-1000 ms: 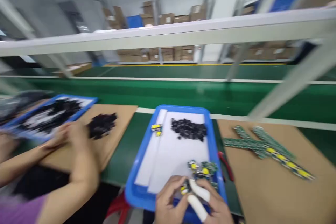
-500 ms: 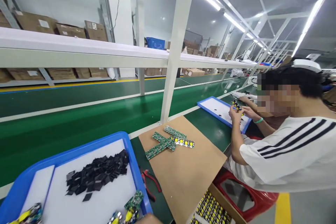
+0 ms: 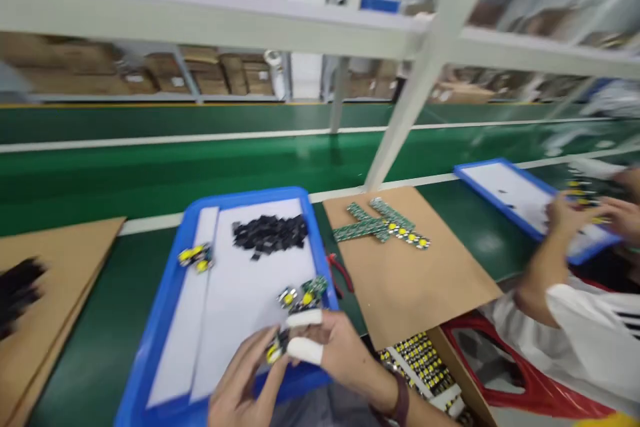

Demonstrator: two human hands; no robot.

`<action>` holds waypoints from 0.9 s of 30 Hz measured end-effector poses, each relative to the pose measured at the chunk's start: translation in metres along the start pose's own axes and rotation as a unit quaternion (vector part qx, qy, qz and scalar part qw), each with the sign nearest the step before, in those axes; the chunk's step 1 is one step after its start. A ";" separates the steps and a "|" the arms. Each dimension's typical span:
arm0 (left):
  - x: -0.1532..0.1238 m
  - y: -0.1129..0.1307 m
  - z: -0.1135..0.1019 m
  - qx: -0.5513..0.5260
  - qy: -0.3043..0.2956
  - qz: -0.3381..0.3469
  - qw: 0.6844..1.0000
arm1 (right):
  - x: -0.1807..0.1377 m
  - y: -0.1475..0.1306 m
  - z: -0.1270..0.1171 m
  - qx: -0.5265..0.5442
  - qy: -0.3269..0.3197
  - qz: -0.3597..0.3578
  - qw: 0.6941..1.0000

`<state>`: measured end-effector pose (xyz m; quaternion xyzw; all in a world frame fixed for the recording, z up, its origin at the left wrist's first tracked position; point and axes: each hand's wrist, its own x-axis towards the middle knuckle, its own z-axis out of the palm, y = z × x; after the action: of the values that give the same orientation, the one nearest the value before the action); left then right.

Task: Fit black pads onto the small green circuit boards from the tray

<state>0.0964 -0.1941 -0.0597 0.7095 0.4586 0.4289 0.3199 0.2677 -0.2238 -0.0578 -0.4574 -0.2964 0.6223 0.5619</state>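
My left hand (image 3: 239,383) and my right hand (image 3: 347,353) meet over the front edge of a blue tray (image 3: 156,323). Between their fingertips they grip a small circuit board with a yellow part (image 3: 273,352), partly covered by the fingers. White covers sit on two digits of my right hand. Just beyond that hand, small boards with yellow parts and a green piece (image 3: 315,287) lie in the tray. Farther back in it is a heap of flat black pieces (image 3: 270,233). At the tray's left lies another small group of boards (image 3: 197,257).
Red-handled pliers (image 3: 341,273) lie right of the tray. Beyond is a cardboard sheet (image 3: 425,293) bearing several board strips (image 3: 363,229). A box of yellow-dotted boards (image 3: 423,360) stands below. At right, a co-worker's hands (image 3: 575,213) hold a strip over another tray (image 3: 493,203).
The view has swung left and down. Both my hands now show, gripping a small board together; before, only a bit of one hand showed at the bottom edge.
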 end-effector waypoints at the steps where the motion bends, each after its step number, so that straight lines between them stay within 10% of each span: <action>1: -0.004 0.000 0.001 0.009 -0.007 0.000 1.000 | -0.005 0.001 -0.001 -0.019 0.015 -0.022 0.999; 27: -0.018 0.007 0.012 -0.101 -0.008 0.014 0.995 | -0.022 -0.004 -0.010 -0.090 -0.038 -0.058 0.994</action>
<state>0.1064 -0.2142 -0.0645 0.6836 0.4001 0.4716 0.3877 0.2770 -0.2462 -0.0535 -0.4643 -0.3979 0.5766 0.5419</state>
